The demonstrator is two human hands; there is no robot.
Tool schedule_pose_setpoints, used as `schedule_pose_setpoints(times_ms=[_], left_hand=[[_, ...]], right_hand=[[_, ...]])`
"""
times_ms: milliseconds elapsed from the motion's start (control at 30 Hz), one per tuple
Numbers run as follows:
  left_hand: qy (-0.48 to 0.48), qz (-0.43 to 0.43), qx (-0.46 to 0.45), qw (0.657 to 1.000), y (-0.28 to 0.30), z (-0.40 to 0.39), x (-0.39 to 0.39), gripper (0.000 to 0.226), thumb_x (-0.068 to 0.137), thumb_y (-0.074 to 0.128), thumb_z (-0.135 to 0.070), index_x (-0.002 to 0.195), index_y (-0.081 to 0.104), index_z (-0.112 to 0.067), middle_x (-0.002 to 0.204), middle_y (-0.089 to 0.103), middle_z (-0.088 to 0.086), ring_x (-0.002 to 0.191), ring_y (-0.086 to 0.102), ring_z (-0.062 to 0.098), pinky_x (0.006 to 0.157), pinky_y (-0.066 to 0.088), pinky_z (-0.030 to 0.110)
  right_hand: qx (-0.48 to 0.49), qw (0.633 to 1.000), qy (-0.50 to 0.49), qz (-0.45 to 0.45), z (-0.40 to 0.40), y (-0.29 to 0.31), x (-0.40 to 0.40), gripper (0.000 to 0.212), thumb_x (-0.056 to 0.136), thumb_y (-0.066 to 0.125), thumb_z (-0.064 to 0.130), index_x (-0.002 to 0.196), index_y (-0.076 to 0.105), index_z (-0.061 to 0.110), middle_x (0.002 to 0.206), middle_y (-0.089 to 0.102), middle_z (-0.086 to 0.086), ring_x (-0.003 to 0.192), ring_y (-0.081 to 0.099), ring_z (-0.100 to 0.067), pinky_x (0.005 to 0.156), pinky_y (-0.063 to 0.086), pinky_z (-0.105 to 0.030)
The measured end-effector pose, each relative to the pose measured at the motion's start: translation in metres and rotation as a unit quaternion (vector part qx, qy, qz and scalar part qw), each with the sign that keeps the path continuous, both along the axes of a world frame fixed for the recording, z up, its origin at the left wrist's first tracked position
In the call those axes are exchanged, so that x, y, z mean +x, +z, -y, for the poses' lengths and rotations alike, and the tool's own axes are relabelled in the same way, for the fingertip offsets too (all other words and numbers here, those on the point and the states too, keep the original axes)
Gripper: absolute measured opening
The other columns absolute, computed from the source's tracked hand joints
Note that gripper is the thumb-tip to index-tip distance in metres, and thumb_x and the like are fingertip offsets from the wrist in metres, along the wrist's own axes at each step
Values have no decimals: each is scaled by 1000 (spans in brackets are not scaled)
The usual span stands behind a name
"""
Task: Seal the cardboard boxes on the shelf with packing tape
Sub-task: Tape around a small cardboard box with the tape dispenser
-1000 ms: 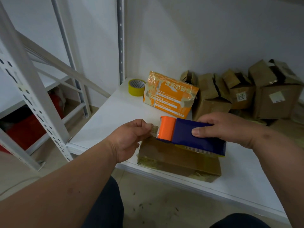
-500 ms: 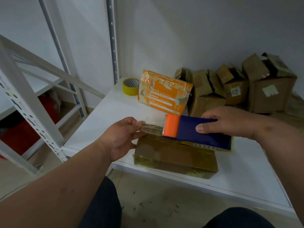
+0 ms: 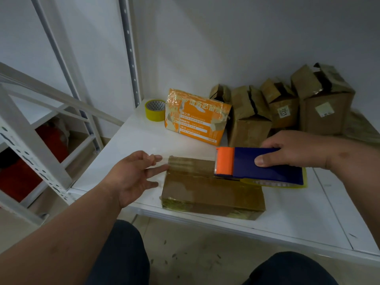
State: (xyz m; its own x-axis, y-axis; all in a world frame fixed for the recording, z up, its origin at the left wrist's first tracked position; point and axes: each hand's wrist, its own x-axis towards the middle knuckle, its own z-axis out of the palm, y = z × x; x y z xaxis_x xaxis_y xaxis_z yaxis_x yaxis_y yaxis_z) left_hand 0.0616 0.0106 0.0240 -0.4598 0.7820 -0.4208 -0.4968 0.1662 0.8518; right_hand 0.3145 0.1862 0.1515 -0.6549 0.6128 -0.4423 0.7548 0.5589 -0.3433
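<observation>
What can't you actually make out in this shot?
- Head view: the tape roll inside the tape dispenser, hidden by its blue cover and the right hand.
- The small label on a rear cardboard box, too small to read.
- Whether the left hand touches the clear tape: blurred.

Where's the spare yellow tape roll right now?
In the head view, the yellow tape roll stands at the shelf's back left corner, just left of the orange package, beside the upright post.
</observation>
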Motion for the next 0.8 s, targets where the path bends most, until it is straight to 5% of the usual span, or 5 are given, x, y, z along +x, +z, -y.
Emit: schedule_pose_setpoints(times_ms=[333, 567, 800], left_hand=[[26, -39, -34, 998, 7, 6, -8, 27, 101, 46, -9, 76, 52, -13, 100, 71, 8, 98, 72, 28, 98, 43, 62], [41, -74, -86, 993, 14, 20, -20, 23, 100, 50, -12, 78, 56, -12, 102, 73, 11, 93, 73, 26, 91, 50, 58], [-3, -140, -142, 980, 15, 13, -6, 16, 98, 54, -15, 84, 60, -9, 91, 73, 13, 90, 73, 26, 91, 50, 55]], right_hand=[[7, 1000, -25, 7, -11, 0, 21, 29, 88, 62, 38, 90, 67, 10, 83, 70, -9, 74, 66, -26, 62, 42, -27], [32, 995, -76, 62, -20, -1, 42, 23, 91, 60, 40, 87, 66, 19, 73, 66, 4, 62, 62, -8, 48, 35, -12], [36, 991, -94, 84, -32, -7, 48, 23, 90, 63, 38, 74, 64, 21, 61, 63, 5, 55, 59, -8, 49, 35, -16]])
